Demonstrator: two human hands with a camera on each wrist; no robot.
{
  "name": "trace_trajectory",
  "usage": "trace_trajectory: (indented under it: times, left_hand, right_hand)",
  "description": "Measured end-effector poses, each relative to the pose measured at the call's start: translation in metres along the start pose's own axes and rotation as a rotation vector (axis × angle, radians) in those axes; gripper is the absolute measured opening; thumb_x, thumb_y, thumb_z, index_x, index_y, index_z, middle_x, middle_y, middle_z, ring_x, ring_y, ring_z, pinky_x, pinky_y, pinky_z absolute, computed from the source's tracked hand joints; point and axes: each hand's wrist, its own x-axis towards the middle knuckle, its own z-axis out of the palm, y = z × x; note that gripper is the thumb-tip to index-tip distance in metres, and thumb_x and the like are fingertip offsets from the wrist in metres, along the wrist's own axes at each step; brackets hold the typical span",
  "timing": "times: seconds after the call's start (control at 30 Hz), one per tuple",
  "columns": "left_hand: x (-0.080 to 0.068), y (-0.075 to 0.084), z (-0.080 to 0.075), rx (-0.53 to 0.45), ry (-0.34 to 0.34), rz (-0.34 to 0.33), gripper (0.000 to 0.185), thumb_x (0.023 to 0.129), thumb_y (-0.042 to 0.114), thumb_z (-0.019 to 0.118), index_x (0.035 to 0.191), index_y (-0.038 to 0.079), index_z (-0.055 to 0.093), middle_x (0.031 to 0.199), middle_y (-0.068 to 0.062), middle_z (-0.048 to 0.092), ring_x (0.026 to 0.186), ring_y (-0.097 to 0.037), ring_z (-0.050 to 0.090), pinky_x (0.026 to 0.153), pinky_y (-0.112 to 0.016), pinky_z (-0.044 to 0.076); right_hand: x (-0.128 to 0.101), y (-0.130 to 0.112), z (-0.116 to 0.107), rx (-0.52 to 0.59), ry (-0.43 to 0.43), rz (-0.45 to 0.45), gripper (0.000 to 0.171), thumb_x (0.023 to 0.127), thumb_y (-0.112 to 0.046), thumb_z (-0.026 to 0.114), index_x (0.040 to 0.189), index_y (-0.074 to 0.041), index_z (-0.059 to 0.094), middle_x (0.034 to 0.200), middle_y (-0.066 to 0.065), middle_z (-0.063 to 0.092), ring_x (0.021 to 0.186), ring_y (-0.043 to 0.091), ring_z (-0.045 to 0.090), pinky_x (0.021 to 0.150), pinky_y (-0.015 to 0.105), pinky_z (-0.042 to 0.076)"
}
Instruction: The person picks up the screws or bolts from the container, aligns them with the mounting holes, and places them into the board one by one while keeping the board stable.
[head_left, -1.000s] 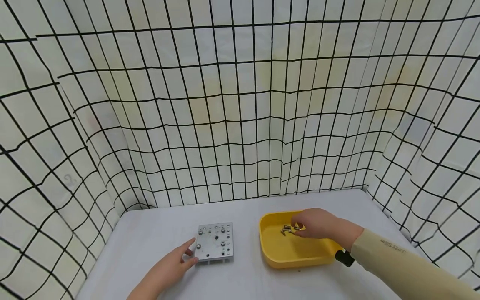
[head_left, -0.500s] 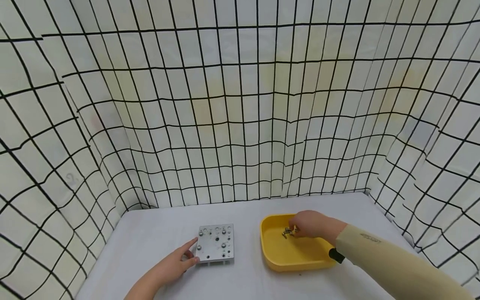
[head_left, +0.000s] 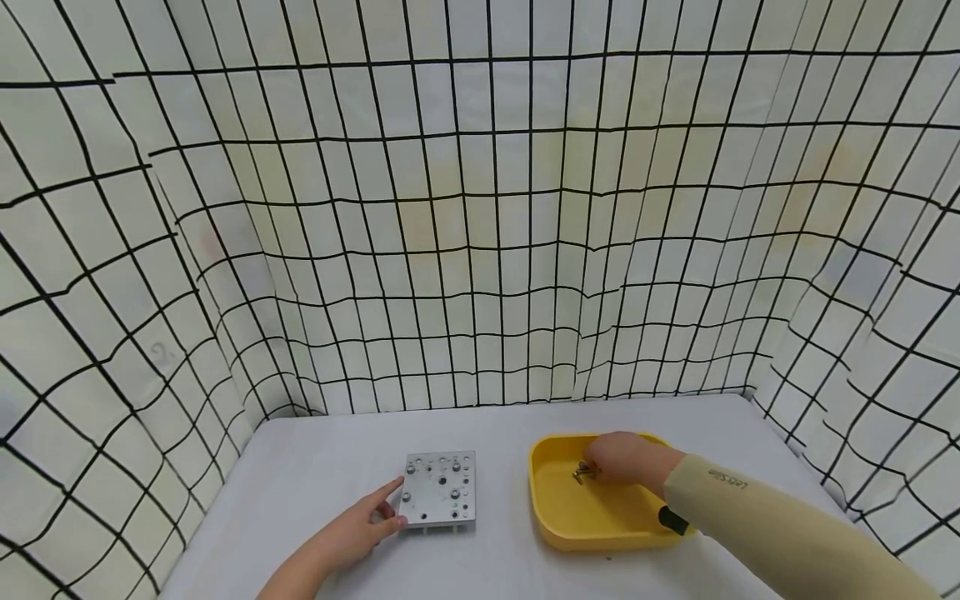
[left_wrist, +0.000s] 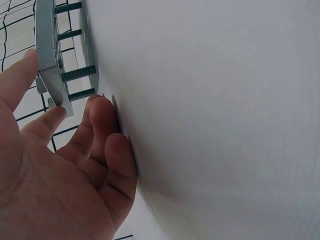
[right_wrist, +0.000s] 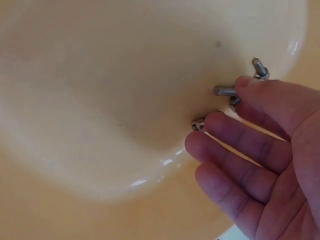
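Note:
A silver metal plate (head_left: 437, 490) with holes and several screw heads in it lies left of centre in the head view. Threaded screw shanks (left_wrist: 79, 73) stick out of its underside in the left wrist view. My left hand (head_left: 351, 531) touches the plate's left edge with thumb and index finger, its other fingers resting on the table. Inside a yellow tray (head_left: 573, 540), my right hand (head_left: 624, 457) pinches a small metal screw (right_wrist: 224, 91) at the thumb tip; the index fingertip is mostly hidden. More loose screws (right_wrist: 259, 67) lie around those fingers.
The white-covered table (head_left: 315, 450) carries the plate and tray with a gap between them. White cloth walls with a black grid (head_left: 480, 250) stand behind and at both sides. A dark object (head_left: 672, 521) sits at the right wrist.
My right hand has reached a little further into the screws, drawing them together and hiding more of them. The left hand stays at the plate. The head view has shifted slightly.

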Motion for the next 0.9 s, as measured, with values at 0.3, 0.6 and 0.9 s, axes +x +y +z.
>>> trace_trajectory:
  times: [0.3, 0.6, 0.9]
  left_hand:
    - [0.002, 0.001, 0.002, 0.0, -0.001, -0.003, 0.081, 0.087, 0.046, 0.072, 0.152, 0.011, 0.039, 0.101, -0.004, 0.054, 0.073, -0.019, 0.051, 0.063, -0.034, 0.044]
    - [0.001, 0.003, 0.0, 0.013, -0.003, -0.013, 0.079, 0.088, 0.044, 0.072, 0.152, 0.012, 0.039, 0.101, -0.003, 0.054, 0.072, -0.019, 0.051, 0.063, -0.033, 0.044]
    - [-0.001, 0.007, -0.001, 0.036, 0.009, -0.025, 0.078, 0.088, 0.043, 0.072, 0.152, 0.011, 0.04, 0.1, -0.003, 0.054, 0.073, -0.019, 0.05, 0.064, -0.033, 0.043]
  right_hand:
    - [0.002, 0.005, 0.006, 0.038, -0.002, 0.034, 0.023, 0.09, -0.014, 0.073, 0.073, -0.014, 0.058, 0.066, -0.004, 0.045, 0.065, 0.013, 0.043, 0.067, 0.032, 0.038]
    - [0.011, 0.006, 0.011, 0.064, -0.022, -0.029, 0.023, 0.089, -0.015, 0.074, 0.074, -0.02, 0.058, 0.067, -0.008, 0.048, 0.065, 0.01, 0.044, 0.067, 0.029, 0.039]
    - [0.014, 0.005, 0.012, 0.06, -0.014, -0.123, 0.03, 0.09, -0.016, 0.073, 0.069, -0.017, 0.053, 0.062, -0.009, 0.038, 0.06, 0.007, 0.039, 0.062, 0.026, 0.034]
